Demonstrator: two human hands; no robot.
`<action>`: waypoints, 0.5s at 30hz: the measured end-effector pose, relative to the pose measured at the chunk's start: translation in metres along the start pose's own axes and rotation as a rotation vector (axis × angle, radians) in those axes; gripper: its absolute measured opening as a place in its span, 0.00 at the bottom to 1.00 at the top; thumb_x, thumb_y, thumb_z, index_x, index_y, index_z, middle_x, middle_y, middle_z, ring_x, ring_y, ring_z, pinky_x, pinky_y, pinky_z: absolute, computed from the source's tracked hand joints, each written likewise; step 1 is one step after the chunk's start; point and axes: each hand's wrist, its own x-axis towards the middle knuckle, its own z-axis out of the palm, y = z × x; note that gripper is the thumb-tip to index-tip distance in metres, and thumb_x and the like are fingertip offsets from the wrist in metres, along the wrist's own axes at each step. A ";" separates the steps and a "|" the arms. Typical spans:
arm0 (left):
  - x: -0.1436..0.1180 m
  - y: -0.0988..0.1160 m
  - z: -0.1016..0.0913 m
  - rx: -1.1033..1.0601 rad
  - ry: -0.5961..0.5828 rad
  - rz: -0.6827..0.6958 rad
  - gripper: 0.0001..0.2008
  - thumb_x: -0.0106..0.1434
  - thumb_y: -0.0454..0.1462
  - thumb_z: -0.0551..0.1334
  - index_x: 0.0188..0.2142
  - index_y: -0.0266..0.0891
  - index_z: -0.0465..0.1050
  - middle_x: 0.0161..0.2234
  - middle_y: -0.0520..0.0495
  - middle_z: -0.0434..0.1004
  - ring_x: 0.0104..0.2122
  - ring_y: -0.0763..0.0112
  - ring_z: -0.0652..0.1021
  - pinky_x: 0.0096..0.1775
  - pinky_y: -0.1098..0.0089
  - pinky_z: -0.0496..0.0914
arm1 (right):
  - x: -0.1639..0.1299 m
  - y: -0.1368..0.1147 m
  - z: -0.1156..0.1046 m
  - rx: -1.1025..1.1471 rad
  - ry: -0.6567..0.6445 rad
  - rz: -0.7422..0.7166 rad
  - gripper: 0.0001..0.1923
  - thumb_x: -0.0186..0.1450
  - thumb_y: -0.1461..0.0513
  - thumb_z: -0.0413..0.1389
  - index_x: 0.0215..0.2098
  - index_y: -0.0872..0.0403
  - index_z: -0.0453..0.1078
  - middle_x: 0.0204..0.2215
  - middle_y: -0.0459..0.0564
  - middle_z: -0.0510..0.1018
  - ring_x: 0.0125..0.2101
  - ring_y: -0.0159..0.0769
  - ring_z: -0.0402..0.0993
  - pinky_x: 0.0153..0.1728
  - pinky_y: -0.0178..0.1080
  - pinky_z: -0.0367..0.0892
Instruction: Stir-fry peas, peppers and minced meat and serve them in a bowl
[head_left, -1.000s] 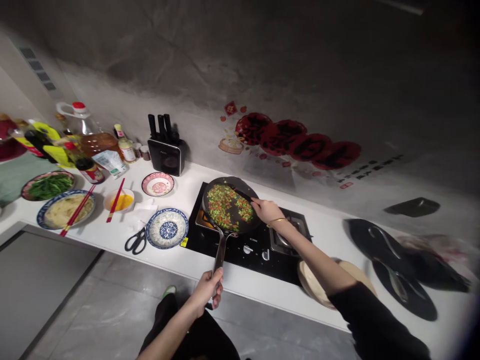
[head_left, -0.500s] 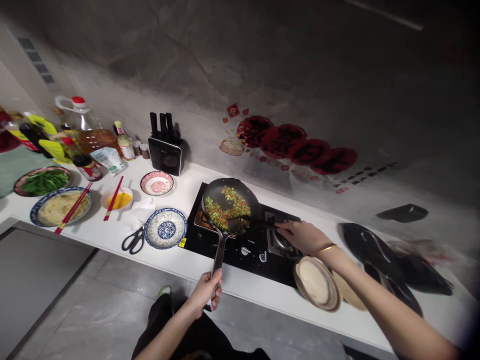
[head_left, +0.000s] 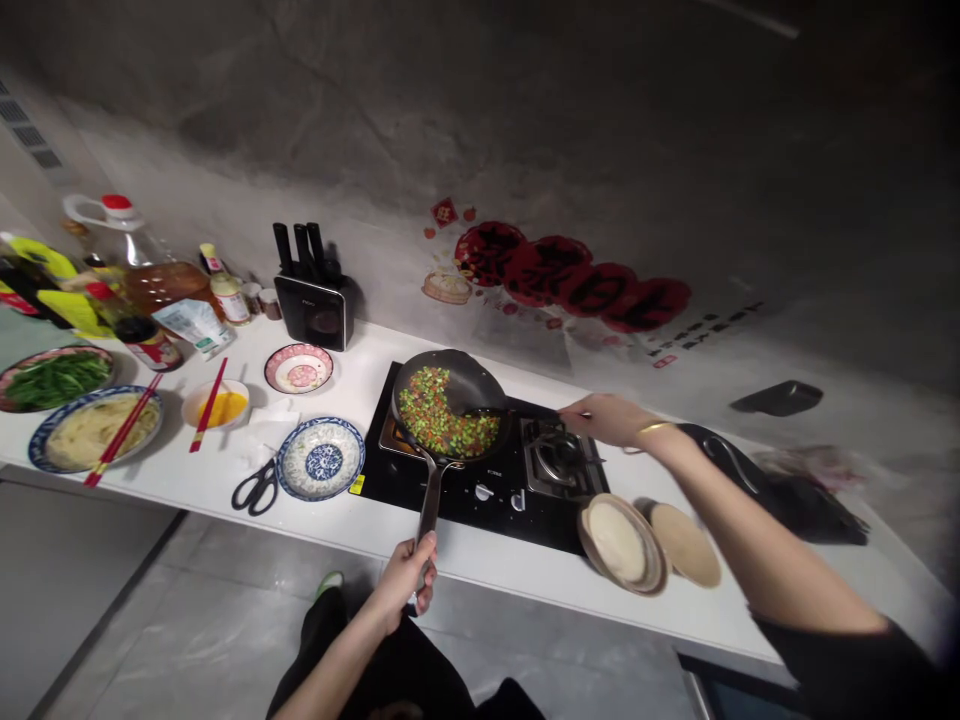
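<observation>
L hand nearest, fingers wrapped round the pan handle, which juts past the front edge of the counter. Scissors lie nr that edge, left side, just beside a blue-rimmed plate. Over on the right, a beige bowl w/ pale contents sits by the hob's front corner, flat tan disc next to it. Pan is on the hob's left side; diced veg, green/red/orange, piled along its left & near side. R hand, gold bracelet at wrist, is up nr the hob's right side, fingers closed on a dark utensil; its other end's in the pan, exact shape unclear. Farther back: pink-rimmed plate, then knife block by the wall.
</observation>
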 end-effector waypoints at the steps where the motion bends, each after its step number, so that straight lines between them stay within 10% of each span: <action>1: 0.000 0.000 0.000 -0.004 -0.003 0.000 0.26 0.47 0.60 0.58 0.26 0.40 0.57 0.13 0.60 0.59 0.07 0.82 0.59 0.11 0.77 0.49 | -0.009 0.007 -0.005 -0.011 -0.028 -0.020 0.15 0.61 0.57 0.49 0.37 0.47 0.77 0.33 0.47 0.80 0.34 0.38 0.75 0.35 0.35 0.66; 15: -0.003 0.005 0.001 0.012 0.020 -0.007 0.27 0.44 0.61 0.59 0.26 0.40 0.57 0.13 0.61 0.58 0.08 0.82 0.58 0.11 0.77 0.49 | 0.024 -0.083 0.045 0.081 0.124 -0.146 0.20 0.65 0.57 0.44 0.52 0.47 0.68 0.45 0.48 0.76 0.43 0.38 0.73 0.44 0.37 0.65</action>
